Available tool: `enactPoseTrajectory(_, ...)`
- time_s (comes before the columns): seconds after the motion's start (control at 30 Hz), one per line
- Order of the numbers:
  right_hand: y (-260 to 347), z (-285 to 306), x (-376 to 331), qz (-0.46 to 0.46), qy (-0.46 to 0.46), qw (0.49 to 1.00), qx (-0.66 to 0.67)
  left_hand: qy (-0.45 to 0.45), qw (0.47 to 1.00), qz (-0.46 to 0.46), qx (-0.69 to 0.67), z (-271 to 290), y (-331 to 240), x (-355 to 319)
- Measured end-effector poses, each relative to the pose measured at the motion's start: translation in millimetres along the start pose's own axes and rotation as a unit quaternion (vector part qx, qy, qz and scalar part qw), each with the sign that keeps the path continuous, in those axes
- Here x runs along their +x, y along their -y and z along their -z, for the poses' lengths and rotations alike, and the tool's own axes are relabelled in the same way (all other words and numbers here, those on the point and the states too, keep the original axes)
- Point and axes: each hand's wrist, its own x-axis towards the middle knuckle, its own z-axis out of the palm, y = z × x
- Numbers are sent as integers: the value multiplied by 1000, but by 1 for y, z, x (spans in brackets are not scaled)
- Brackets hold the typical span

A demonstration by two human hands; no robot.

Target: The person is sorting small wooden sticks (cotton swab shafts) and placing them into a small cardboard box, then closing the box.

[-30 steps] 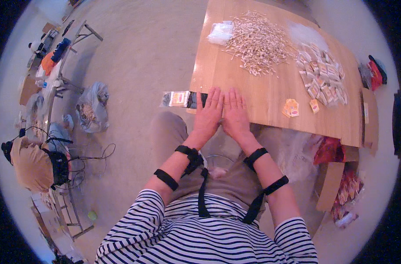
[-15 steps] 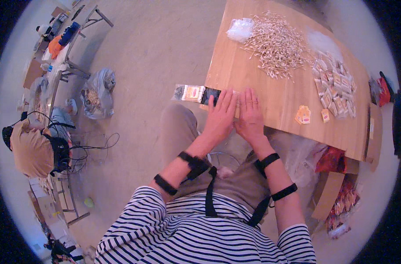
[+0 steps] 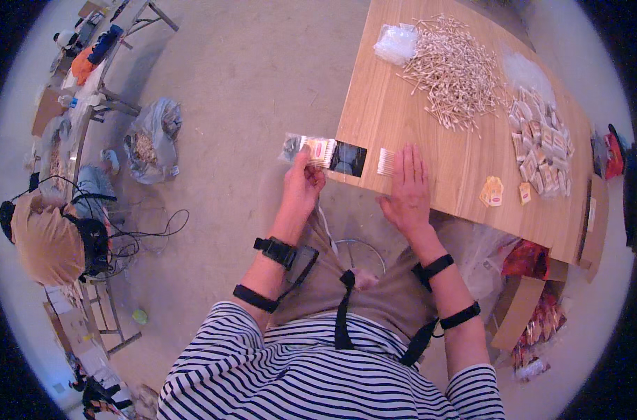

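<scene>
My left hand [image 3: 303, 187] is at the table's left edge, thumb on top of a clear packet of cotton swabs [image 3: 320, 148] with a yellow-and-white card in it, the fingers curled below. The packet juts out past the edge and meets a black square [image 3: 349, 159] on the tabletop. Flat on the wood, my right hand [image 3: 409, 187] has its fingers stretched out together, covering part of a neat row of cotton swabs [image 3: 385, 162]. What lies under the palm is hidden.
A large heap of loose cotton swabs [image 3: 455, 73] covers the far part of the table [image 3: 381, 115], beside clear plastic bags [image 3: 395, 43]. Filled packets [image 3: 542, 143] pile up at the right, near yellow cards [image 3: 492, 191]. At far left, a person [image 3: 49, 238] sits by another table.
My left hand has drawn back from beside the right hand to the packet at the edge and taken hold of it. The swab row and black square are now uncovered. My right hand stays flat.
</scene>
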Motion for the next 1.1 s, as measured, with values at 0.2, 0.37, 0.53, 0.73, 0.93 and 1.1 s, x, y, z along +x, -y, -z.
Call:
enactPoseTrajectory(0.2, 0, -2, 1, -2, 3, 1000, -3, -51, 994, -92, 33, -15, -1, 27)
enactPoseTrajectory(0.37, -1, -4, 1, -7, 14, 1000, -9, -68, 994, -75, 29, -23, -4, 20)
enactPoseTrajectory(0.53, 0, 0, 0, -11, 14, 1000, -2, 59, 872, -170, 456, -17, -12, -12)
enactPoseTrajectory(0.73, 3, -1, 1, -13, 24, 1000, 2, 35, 974, -90, 207, 7, 6, 24)
enactPoseTrajectory(0.93, 16, -3, 7, -25, 24, 999, 6, -111, 984, 97, -103, -27, -2, 32)
enactPoseTrajectory(1.1, 49, -12, 22, 15, 12, 999, 43, -90, 968, 148, -181, -11, 4, 50)
